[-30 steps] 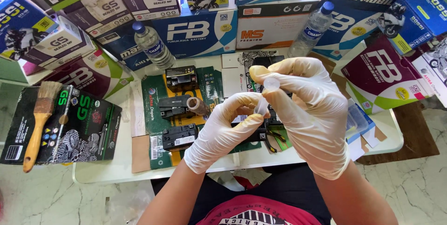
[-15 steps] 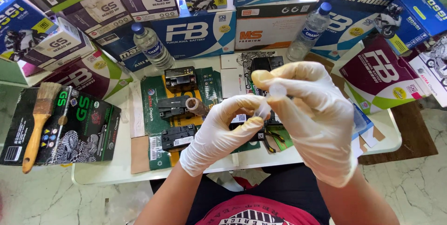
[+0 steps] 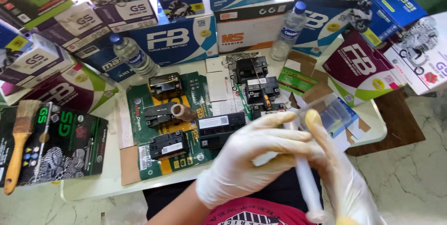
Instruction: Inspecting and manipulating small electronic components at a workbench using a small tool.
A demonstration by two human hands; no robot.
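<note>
I grip a clear plastic syringe in my gloved left hand, my gloved right hand closed round its lower end, above the white table crowded with small black batteries and coloured boxes.

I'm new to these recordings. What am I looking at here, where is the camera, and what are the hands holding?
There is no machine here: a person works with two gloved hands. The camera sits on their head and looks down at a white table. On it lie small black batteries, flattened green cardboard, two water bottles and a paintbrush on a black box; colourful battery boxes stand behind. The left hand and right hand together grip a thin clear plastic tube, close to the camera. What the tube is exactly, I cannot tell.
</note>
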